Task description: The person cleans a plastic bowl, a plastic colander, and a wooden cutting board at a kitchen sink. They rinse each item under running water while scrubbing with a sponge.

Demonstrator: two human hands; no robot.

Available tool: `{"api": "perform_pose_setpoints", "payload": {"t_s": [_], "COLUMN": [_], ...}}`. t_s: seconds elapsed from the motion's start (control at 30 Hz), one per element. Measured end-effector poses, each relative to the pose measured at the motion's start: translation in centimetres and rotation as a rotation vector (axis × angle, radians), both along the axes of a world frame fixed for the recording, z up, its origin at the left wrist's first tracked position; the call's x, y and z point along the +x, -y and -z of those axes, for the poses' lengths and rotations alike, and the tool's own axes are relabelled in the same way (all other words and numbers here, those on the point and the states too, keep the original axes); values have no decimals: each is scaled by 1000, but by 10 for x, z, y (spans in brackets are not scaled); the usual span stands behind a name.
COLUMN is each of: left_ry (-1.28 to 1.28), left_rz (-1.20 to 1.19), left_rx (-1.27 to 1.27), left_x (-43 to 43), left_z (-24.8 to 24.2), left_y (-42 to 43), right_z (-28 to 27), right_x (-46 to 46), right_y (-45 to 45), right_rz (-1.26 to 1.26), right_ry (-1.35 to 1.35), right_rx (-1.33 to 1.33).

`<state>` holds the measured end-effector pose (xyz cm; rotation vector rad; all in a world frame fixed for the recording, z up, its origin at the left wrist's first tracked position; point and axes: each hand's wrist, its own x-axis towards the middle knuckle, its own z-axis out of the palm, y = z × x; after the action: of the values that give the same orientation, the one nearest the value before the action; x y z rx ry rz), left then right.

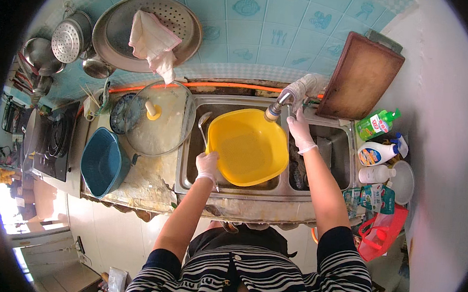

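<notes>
My left hand [207,165], in a thin clear glove, grips the near left rim of a yellow plastic basin [250,147] with a perforated-looking bottom. The basin sits over the left bowl of a stainless steel double sink [235,191], with nothing visible inside. A metal ladle [203,122] leans at the basin's left side, partly hidden. My gloved right hand [300,132] is raised at the faucet [274,110], fingers beside its thin lever; whether they close on it is unclear. The faucet's neck is wrapped in cloth [304,88], and its spout hangs over the basin's far right rim.
A blue plastic basin [103,162] and a glass lid [161,121] stand left of the sink. A cutting board [360,77] leans behind the right bowl [342,152]. Bottles [376,124] line the right side. Pans [104,29] hang on the tiled wall.
</notes>
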<state>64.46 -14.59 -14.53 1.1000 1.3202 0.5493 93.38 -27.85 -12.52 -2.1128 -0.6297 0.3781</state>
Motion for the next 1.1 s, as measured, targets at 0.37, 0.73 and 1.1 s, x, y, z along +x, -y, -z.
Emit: {"api": "perform_pose_setpoints", "payload": {"t_s": [0.37, 0.73, 1.1], "left_ry": [-41, 36, 247], "left_rz": [-39, -33, -54], "left_rx": [-159, -46, -95], "left_x": [1, -14, -18], "left_z": [-6, -1, -19], "left_y": [14, 32, 11], "right_z": [-27, 29, 17], "right_x": [-7, -140, -124], "right_y": [-5, -48, -42], "right_rz": [-147, -524, -796], "right_ry": [55, 171, 390], "right_rx": [-194, -338, -274]}}
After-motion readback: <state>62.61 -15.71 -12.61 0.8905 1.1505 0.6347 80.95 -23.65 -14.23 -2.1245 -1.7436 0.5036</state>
